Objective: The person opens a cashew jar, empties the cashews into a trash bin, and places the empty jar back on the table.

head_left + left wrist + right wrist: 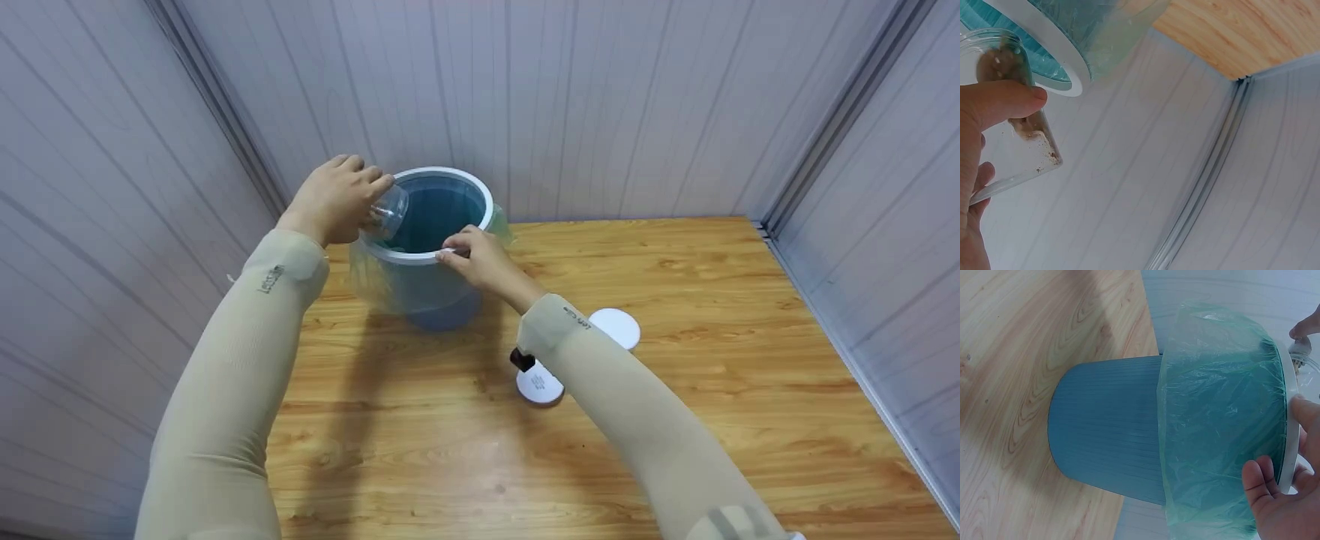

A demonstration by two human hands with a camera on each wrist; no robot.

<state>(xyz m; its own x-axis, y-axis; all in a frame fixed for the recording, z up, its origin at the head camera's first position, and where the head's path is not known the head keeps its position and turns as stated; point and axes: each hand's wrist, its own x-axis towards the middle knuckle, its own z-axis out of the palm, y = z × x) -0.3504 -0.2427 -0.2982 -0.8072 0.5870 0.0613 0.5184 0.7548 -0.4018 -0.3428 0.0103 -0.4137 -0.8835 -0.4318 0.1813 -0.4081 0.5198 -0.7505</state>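
Note:
My left hand (337,199) grips a clear jar (391,210) and holds it tilted at the left side of the trash can rim (480,187), mouth toward the opening. In the left wrist view, brown clumpy contents (1002,64) lie inside the jar, with crumbs clinging near its base. The blue trash can (1106,427) stands upright, lined with a thin green plastic bag (1219,410) folded over its white rim. At the near side, my right hand (487,259) holds the rim, its thumb and fingers on either side of rim and bag.
Two white round lids, one farther back (616,328) and one nearer (540,384), lie on the wood-grain table (420,465) beside and under my right forearm. A small black object (522,360) shows by that wrist. Pale panel walls (637,105) enclose the back and sides.

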